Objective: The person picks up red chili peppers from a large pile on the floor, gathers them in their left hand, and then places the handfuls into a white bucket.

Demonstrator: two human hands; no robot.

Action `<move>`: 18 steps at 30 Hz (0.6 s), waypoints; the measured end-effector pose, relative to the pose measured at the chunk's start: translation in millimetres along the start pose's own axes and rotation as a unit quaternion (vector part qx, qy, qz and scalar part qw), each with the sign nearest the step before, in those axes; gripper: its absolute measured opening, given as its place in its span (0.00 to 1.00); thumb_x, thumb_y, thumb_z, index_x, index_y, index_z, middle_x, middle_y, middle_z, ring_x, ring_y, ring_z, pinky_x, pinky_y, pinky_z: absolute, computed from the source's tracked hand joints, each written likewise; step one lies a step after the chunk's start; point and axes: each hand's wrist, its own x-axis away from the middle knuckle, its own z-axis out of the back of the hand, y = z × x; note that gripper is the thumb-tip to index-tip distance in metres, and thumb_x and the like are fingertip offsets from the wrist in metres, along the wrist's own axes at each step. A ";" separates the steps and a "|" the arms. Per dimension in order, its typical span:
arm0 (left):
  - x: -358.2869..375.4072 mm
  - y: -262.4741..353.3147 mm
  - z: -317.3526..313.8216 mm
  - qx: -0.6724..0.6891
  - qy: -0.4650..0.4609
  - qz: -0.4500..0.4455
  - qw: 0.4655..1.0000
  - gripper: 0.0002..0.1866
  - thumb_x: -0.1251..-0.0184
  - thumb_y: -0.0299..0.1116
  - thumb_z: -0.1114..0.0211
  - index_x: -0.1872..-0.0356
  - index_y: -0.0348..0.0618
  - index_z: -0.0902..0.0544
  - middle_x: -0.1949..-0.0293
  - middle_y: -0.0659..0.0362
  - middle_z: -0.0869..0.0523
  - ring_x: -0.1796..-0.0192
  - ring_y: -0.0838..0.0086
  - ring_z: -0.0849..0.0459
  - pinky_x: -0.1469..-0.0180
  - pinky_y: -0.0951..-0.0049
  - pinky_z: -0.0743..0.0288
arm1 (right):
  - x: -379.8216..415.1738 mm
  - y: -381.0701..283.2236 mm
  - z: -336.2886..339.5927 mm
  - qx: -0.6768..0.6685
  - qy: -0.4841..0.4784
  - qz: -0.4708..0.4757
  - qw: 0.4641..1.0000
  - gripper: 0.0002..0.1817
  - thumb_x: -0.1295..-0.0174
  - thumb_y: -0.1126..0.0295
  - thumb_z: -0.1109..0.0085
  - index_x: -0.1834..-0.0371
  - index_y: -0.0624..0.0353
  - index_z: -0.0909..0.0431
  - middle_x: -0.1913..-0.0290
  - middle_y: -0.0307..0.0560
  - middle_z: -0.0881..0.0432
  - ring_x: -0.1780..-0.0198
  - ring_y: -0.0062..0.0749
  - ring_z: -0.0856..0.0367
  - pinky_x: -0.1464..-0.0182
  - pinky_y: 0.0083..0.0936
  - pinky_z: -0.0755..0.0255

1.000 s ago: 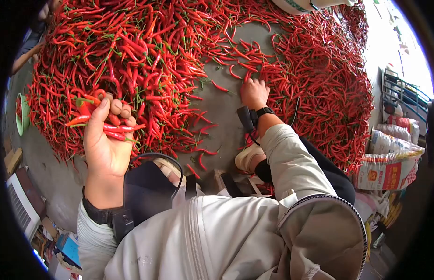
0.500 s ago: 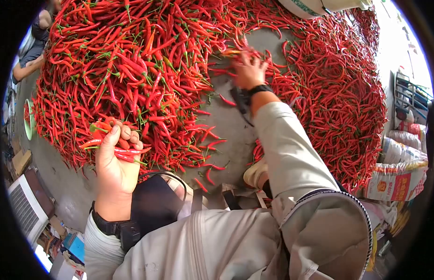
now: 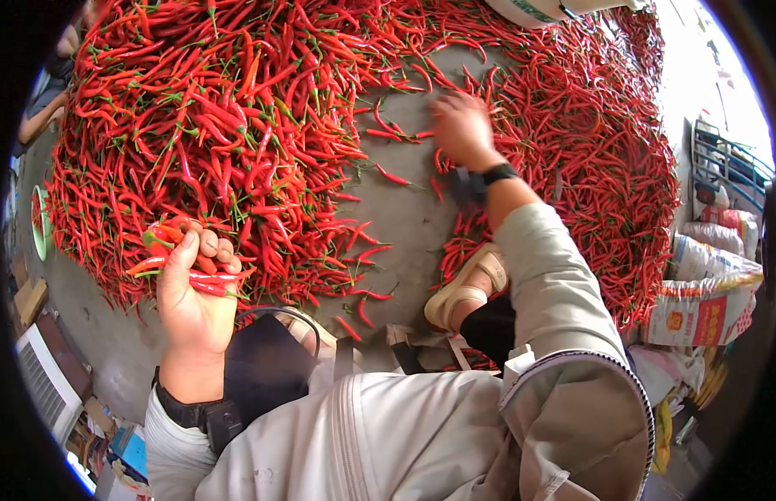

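Note:
My left hand (image 3: 194, 292) is closed around several red chili peppers (image 3: 209, 287), their tips and green stems jutting out past the thumb and fingers. Behind it rises a big heap of red chili peppers (image 3: 237, 117) with green stems. My right hand (image 3: 465, 129), smeared by motion, hovers at the near-left border of a second pile of red chili peppers (image 3: 580, 184); its fingers are blurred and mostly turned away. On the grey floor (image 3: 396, 213) between the piles lie a few loose chili peppers (image 3: 394, 175), left of my right hand.
A white bucket (image 3: 530, 12) stands at the far edge of the right pile. Printed sacks (image 3: 701, 311) and a blue metal rack (image 3: 730, 163) are on the right. A green basin (image 3: 40, 221) sits at the left, near another person's arm (image 3: 44, 121). My sandalled foot (image 3: 470, 288) is between the piles.
My right hand has swung right, from the gap between the heaps to the right pile's border. The peppers under its fingers no longer show there. My left hand keeps its chili peppers.

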 end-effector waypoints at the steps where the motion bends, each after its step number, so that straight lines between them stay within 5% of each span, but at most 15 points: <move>1: -0.4 -0.3 0.4 0.000 0.003 0.000 1.000 0.06 0.38 0.32 0.43 0.63 0.46 0.28 0.72 0.64 0.27 0.67 0.76 0.30 0.64 0.76 0.34 | -12.0 -30.7 -7.8 -0.055 0.060 0.037 0.996 0.19 0.53 0.68 0.43 0.54 0.52 0.25 0.50 0.45 0.24 0.46 0.40 0.30 0.44 0.38 0.39; 2: -1.2 -0.1 0.7 -0.002 0.005 0.000 1.000 0.05 0.38 0.32 0.43 0.63 0.46 0.28 0.72 0.64 0.27 0.67 0.76 0.30 0.64 0.76 0.34 | -26.8 -63.0 -1.8 -0.105 0.098 0.057 0.988 0.24 0.53 0.67 0.42 0.48 0.53 0.29 0.46 0.46 0.28 0.43 0.41 0.32 0.41 0.39 0.40; 5: -2.2 0.0 1.2 -0.003 0.005 0.000 1.000 0.05 0.38 0.32 0.43 0.64 0.45 0.28 0.72 0.63 0.27 0.67 0.76 0.30 0.63 0.76 0.34 | -66.2 -132.9 2.5 -0.297 0.274 0.020 0.914 0.23 0.57 0.73 0.42 0.53 0.56 0.29 0.48 0.50 0.28 0.44 0.44 0.32 0.41 0.39 0.41; 9: -3.3 0.4 -0.7 0.002 0.031 0.003 1.000 0.05 0.38 0.31 0.43 0.65 0.45 0.28 0.73 0.63 0.27 0.68 0.76 0.30 0.63 0.76 0.34 | -70.2 -151.3 -3.5 -0.414 0.299 -0.106 0.853 0.24 0.56 0.77 0.45 0.51 0.60 0.32 0.49 0.55 0.29 0.45 0.50 0.33 0.41 0.38 0.39; 11: -3.9 1.0 2.2 -0.001 0.017 0.001 1.000 0.05 0.38 0.31 0.43 0.64 0.44 0.28 0.73 0.63 0.27 0.67 0.76 0.30 0.63 0.76 0.34 | -64.6 -108.0 -14.4 -0.327 0.168 -0.149 0.918 0.24 0.55 0.77 0.46 0.49 0.59 0.33 0.50 0.54 0.27 0.46 0.49 0.32 0.42 0.39 0.39; 13: -1.7 -0.9 5.0 0.000 0.012 0.000 1.000 0.05 0.38 0.31 0.43 0.64 0.44 0.28 0.73 0.63 0.27 0.67 0.76 0.30 0.63 0.75 0.34 | -51.5 -52.3 -44.9 -0.170 0.140 -0.158 0.963 0.23 0.51 0.74 0.49 0.48 0.57 0.32 0.50 0.52 0.26 0.47 0.46 0.30 0.43 0.40 0.38; 17: -2.6 -1.3 4.4 -0.011 0.028 0.002 1.000 0.06 0.38 0.31 0.43 0.62 0.45 0.28 0.72 0.63 0.28 0.67 0.76 0.30 0.63 0.75 0.34 | -21.8 21.1 -64.7 0.007 0.033 -0.144 0.989 0.19 0.47 0.70 0.51 0.49 0.54 0.30 0.47 0.44 0.28 0.42 0.39 0.33 0.46 0.42 0.36; 18: -2.7 -1.7 2.3 -0.010 0.023 0.002 1.000 0.06 0.38 0.31 0.44 0.62 0.45 0.28 0.72 0.63 0.28 0.67 0.76 0.30 0.63 0.75 0.34 | -21.4 22.3 -51.4 0.026 -0.065 -0.145 0.987 0.18 0.45 0.68 0.52 0.49 0.54 0.30 0.46 0.41 0.29 0.41 0.39 0.34 0.45 0.41 0.36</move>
